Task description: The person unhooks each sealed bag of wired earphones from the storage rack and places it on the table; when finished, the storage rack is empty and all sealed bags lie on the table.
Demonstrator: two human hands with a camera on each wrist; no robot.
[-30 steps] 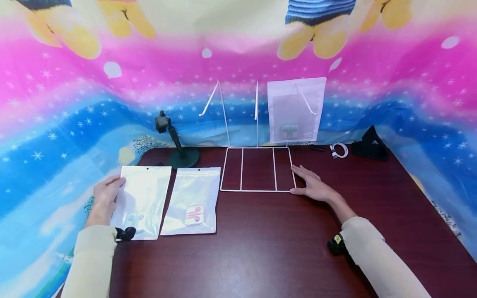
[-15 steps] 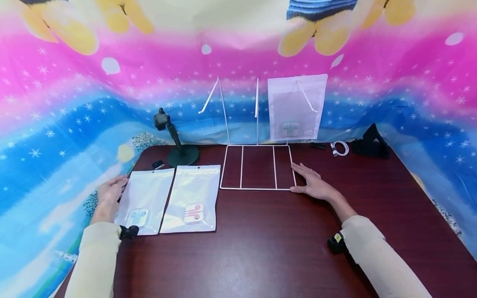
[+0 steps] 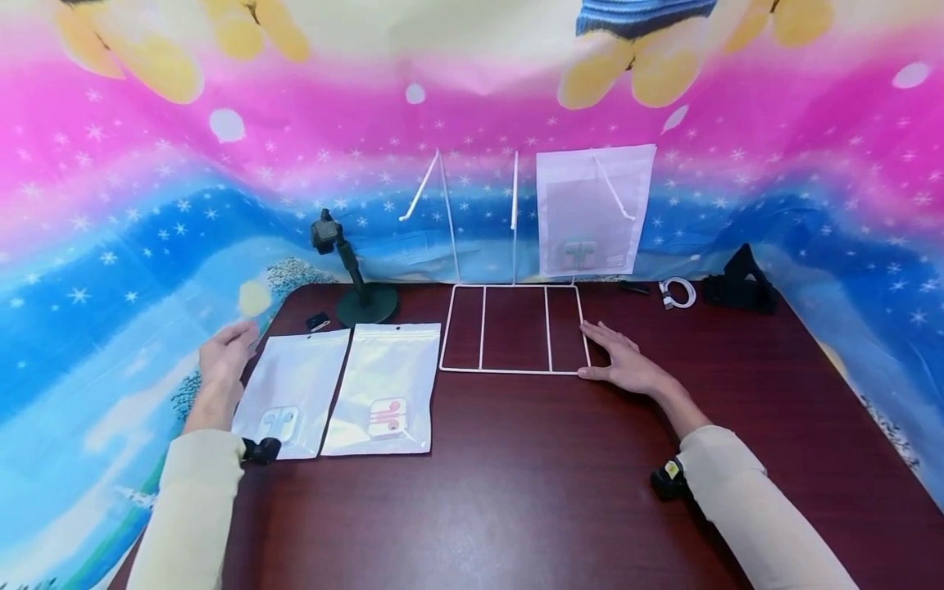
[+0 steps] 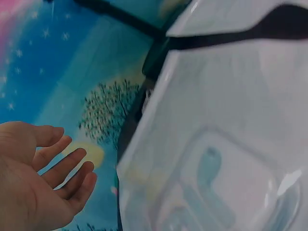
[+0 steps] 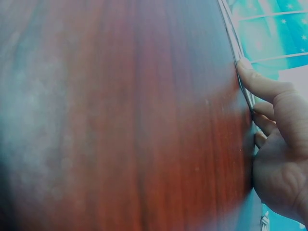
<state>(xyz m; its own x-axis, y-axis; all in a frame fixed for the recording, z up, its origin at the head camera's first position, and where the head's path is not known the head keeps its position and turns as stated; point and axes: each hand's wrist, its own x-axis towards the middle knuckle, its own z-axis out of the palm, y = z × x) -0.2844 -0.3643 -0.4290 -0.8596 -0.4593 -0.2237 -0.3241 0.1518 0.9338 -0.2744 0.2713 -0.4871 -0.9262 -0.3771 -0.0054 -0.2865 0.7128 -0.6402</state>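
Observation:
My left hand (image 3: 227,360) is just off the left edge of a white zip bag (image 3: 304,369) lying on the table; its fingers are loosely bent around nothing. That bag contains blue earphones (image 3: 280,424) in a square case, seen large in the left wrist view. Right beside it lies a second white bag (image 3: 394,360) with pink earphones (image 3: 388,418). My right hand (image 3: 623,360) touches the right side of a white wire display rack (image 3: 509,371), thumb and fingertips spread along its base wire. A third bag (image 3: 578,197) hangs from the rack's right hook.
Behind the bags stands a black stand (image 3: 366,304) on a round base, with a small black item (image 3: 318,321) near it. At the back right are a coiled white cable (image 3: 678,292) and a black holder (image 3: 740,288). The rack's other two hooks carry nothing.
The bag with blue earphones has been set down beside the other, and my left hand has let go of its edge and lifted slightly away. My right hand stays at the rack.

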